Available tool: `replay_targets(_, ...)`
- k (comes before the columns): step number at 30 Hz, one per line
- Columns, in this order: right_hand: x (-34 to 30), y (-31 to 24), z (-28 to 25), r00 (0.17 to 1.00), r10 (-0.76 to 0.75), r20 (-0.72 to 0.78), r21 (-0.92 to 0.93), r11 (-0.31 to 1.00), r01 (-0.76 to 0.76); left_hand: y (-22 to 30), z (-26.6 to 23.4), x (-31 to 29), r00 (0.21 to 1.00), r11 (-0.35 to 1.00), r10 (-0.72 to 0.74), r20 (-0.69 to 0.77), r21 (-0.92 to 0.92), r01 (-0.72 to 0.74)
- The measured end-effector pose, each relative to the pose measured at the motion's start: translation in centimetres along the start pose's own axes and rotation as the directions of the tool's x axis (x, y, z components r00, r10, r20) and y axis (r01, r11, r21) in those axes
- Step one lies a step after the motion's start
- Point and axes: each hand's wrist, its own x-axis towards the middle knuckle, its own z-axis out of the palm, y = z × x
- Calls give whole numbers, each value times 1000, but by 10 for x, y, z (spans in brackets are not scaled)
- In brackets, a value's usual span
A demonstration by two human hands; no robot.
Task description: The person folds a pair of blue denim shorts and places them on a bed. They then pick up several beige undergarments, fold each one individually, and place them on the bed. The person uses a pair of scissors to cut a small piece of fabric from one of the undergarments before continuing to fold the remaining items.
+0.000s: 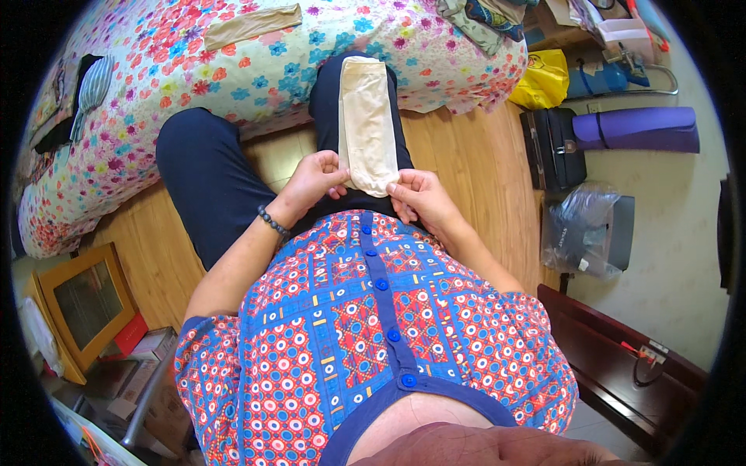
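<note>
A beige stocking (367,116) lies flat along my right thigh, its rounded end toward my body. The fingers of my left hand (318,177) pinch its near left edge; a dark bead bracelet circles that wrist. On the other side, my right hand (423,198) grips the near right corner between thumb and fingers. Both hands rest low, close to my lap. On the flowered bed, beyond my knees, another flat beige stocking (252,27) is spread out.
The flowered bedcover (280,74) fills the far side, with folded clothes (486,23) at its right and a striped cloth (93,89) at its left. A yellow bag (540,79), black case (556,147) and purple rolled mat (637,130) line the right wall. A wooden frame (87,299) stands left.
</note>
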Motion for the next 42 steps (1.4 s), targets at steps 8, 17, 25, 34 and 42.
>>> replay_targets(8,7,7,-15,997,-70,-30,-425,904,51,1,-2,-4,994,998,-40,97,-44,45)
replay_targets(17,74,-45,-15,676,-724,-138,-794,488,361,-10,-2,2,996,999,11,90,-43,-7)
replay_targets(25,114,-87,-7,508,-848,150,-918,72,391,-7,6,-1,991,1000,21,134,-17,-19)
replay_targets(34,108,-97,-22,721,-688,-77,-463,665,586,-9,7,0,978,997,29,205,-74,-14)
replay_targets(42,207,-252,-55,432,-902,-9,-788,272,553,-8,0,3,964,999,27,265,-41,-16)
